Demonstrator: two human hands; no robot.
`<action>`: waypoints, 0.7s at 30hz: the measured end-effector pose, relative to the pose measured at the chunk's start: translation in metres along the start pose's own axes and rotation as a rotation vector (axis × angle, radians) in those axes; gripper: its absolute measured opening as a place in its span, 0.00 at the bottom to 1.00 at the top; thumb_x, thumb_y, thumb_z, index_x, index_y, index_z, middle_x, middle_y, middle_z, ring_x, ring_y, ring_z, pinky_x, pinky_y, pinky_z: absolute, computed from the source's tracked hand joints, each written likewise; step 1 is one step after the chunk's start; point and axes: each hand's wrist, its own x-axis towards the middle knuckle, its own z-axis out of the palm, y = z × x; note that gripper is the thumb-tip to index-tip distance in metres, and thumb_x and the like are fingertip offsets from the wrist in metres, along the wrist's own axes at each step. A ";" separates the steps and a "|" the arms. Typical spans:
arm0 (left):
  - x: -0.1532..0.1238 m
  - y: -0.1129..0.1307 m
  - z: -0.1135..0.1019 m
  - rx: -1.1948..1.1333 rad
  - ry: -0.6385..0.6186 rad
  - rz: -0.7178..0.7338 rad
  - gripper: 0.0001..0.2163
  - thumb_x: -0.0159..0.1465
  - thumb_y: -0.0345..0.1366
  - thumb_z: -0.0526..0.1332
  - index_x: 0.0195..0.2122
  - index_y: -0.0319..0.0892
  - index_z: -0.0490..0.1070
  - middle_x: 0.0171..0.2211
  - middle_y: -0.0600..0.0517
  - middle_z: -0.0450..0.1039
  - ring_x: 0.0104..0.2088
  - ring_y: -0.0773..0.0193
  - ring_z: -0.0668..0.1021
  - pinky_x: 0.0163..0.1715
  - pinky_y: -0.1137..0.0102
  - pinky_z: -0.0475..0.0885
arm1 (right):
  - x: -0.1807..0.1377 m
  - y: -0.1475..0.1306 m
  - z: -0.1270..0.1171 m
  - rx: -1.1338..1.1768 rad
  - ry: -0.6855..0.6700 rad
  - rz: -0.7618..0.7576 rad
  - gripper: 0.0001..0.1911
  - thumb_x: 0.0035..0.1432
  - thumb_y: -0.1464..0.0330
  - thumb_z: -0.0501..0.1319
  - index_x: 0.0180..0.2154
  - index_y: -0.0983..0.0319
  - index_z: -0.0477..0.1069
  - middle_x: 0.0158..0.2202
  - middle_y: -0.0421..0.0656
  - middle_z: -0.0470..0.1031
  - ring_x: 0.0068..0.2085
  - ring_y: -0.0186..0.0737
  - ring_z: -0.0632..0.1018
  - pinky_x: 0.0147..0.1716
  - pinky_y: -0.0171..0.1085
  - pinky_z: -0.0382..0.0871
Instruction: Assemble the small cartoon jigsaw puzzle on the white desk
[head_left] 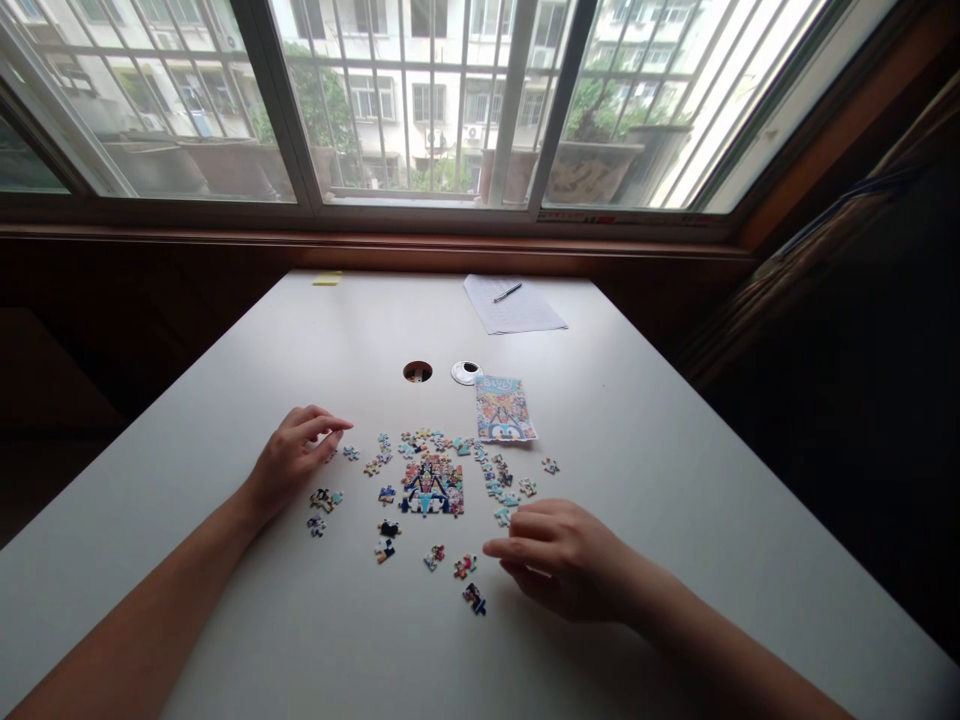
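Observation:
A partly joined jigsaw block point(433, 487) lies in the middle of the white table point(675, 480), ringed by several loose colourful pieces point(386, 548). My left hand point(294, 455) rests on the table to the left of the pieces, fingers curled loosely, fingertips close to a small piece point(349, 452); nothing shows in it. My right hand point(561, 560) lies low at the right, fingers extended leftward toward a loose piece point(465, 566) and over another piece point(503, 515). It holds nothing I can see.
A printed reference picture point(504, 409) lies just beyond the pieces. Further back are a cable hole point(418, 372), its white cap point(466, 372), a paper sheet point(511, 305) with a pen point(508, 292), and a yellow sticky note point(327, 278). A window runs behind the table.

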 end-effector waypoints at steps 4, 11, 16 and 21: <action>0.001 0.001 0.000 0.014 0.002 0.005 0.10 0.69 0.41 0.59 0.45 0.46 0.79 0.41 0.48 0.74 0.42 0.59 0.75 0.33 0.69 0.76 | 0.004 -0.011 0.003 0.032 -0.083 -0.047 0.15 0.65 0.68 0.57 0.51 0.52 0.74 0.30 0.41 0.71 0.29 0.37 0.69 0.31 0.39 0.61; 0.001 0.001 0.001 0.040 -0.002 0.017 0.10 0.70 0.40 0.59 0.45 0.47 0.79 0.41 0.49 0.74 0.43 0.59 0.75 0.34 0.69 0.75 | 0.008 -0.015 0.002 0.081 -0.157 -0.106 0.14 0.63 0.64 0.61 0.50 0.52 0.76 0.32 0.41 0.71 0.31 0.38 0.69 0.32 0.39 0.61; 0.001 -0.003 0.001 0.039 -0.011 0.016 0.10 0.70 0.39 0.59 0.45 0.47 0.79 0.42 0.49 0.74 0.43 0.59 0.74 0.35 0.69 0.74 | 0.006 -0.009 0.000 0.036 -0.149 -0.119 0.12 0.65 0.65 0.59 0.48 0.52 0.77 0.30 0.40 0.69 0.30 0.39 0.68 0.30 0.40 0.58; 0.001 -0.004 0.002 0.046 -0.003 0.019 0.10 0.70 0.39 0.59 0.45 0.47 0.79 0.42 0.49 0.74 0.43 0.59 0.74 0.36 0.68 0.74 | 0.001 0.003 -0.004 -0.031 -0.131 -0.070 0.13 0.66 0.65 0.58 0.49 0.53 0.77 0.29 0.40 0.69 0.30 0.39 0.68 0.32 0.40 0.59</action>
